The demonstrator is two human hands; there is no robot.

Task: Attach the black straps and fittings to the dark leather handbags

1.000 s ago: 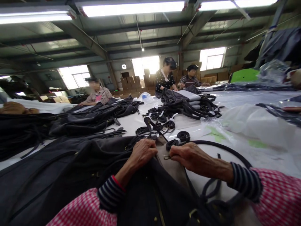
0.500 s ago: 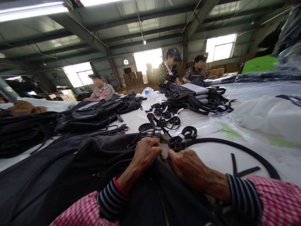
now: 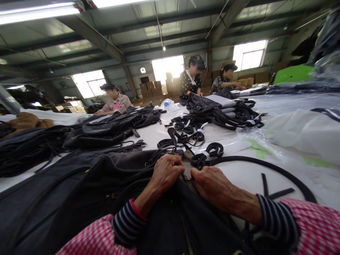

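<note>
A black bag (image 3: 111, 191) lies on the white table right in front of me. My left hand (image 3: 166, 173) is closed on the bag's top edge. My right hand (image 3: 212, 186) is closed beside it, pinching a small part at that same edge that I cannot make out. The two hands nearly touch. Both wrists show striped cuffs and red checked sleeves. A long black strap (image 3: 265, 166) curves over the table to the right of my right hand. A rolled strap (image 3: 205, 156) lies just beyond my hands.
Piles of black bags (image 3: 106, 129) fill the left side. More bags and bundled straps (image 3: 212, 113) lie at the middle back. White plastic sheeting (image 3: 302, 132) covers the right. Three people work at the far side of the table (image 3: 239, 173).
My right hand has moved left until it nearly meets my left hand at the bag's edge. The view has tilted slightly, and the long strap now lies spread over the table.
</note>
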